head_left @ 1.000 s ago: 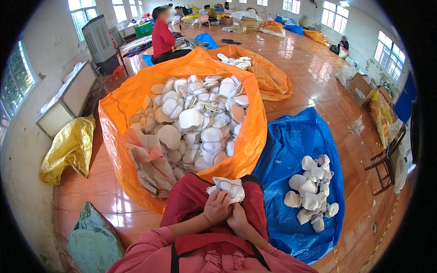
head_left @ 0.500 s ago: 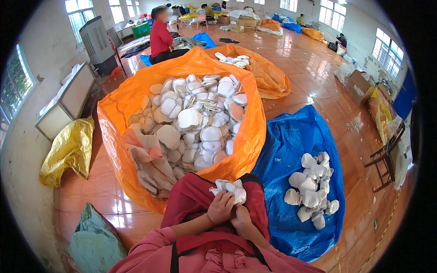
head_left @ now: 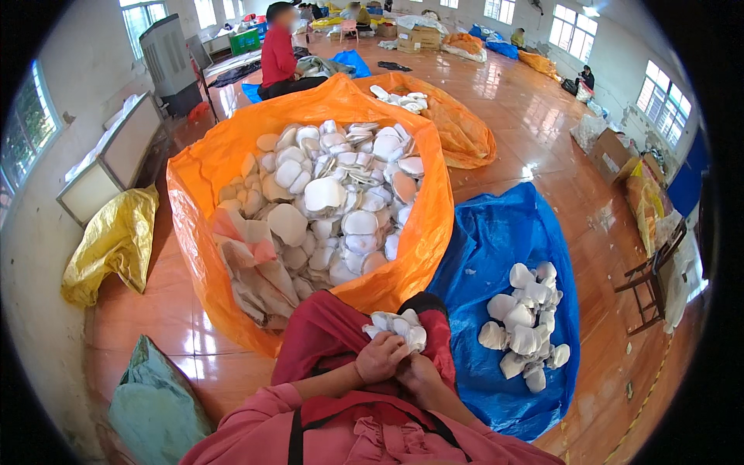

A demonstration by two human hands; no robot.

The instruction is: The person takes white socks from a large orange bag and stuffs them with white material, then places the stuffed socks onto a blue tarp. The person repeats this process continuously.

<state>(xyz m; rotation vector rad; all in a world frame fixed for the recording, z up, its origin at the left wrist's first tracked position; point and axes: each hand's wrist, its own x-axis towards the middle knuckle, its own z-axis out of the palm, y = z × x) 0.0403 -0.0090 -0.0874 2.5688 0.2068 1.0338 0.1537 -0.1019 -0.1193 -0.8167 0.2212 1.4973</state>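
Observation:
Above my lap, a bunch of white cloth pads (head_left: 404, 327) is held between my two hands. My left hand (head_left: 380, 358) is closed on the bunch from its near left side, fingers curled. Close beside it, my right hand (head_left: 418, 373) pinches the near right side, its fingertips partly hidden. Just ahead stands a big orange sack (head_left: 190, 217), its mouth spread wide. Loose white, rounded pads (head_left: 324, 194) fill it, a few of them pinkish. To my right, several bunched white pads (head_left: 521, 314) lie in a pile on a blue sheet (head_left: 480, 411).
A second orange sack (head_left: 465, 139) with white pads lies behind the first. At left are a yellow sack (head_left: 116, 240), a green sack (head_left: 155, 395) and a white panelled box (head_left: 108, 174). A wooden chair (head_left: 651, 283) stands at right. A person in red (head_left: 277, 58) sits farther off.
The view has shifted slightly. My hands stay together on the bunch of pads, which looks more compact and slightly turned. The pile on the blue sheet looks the same.

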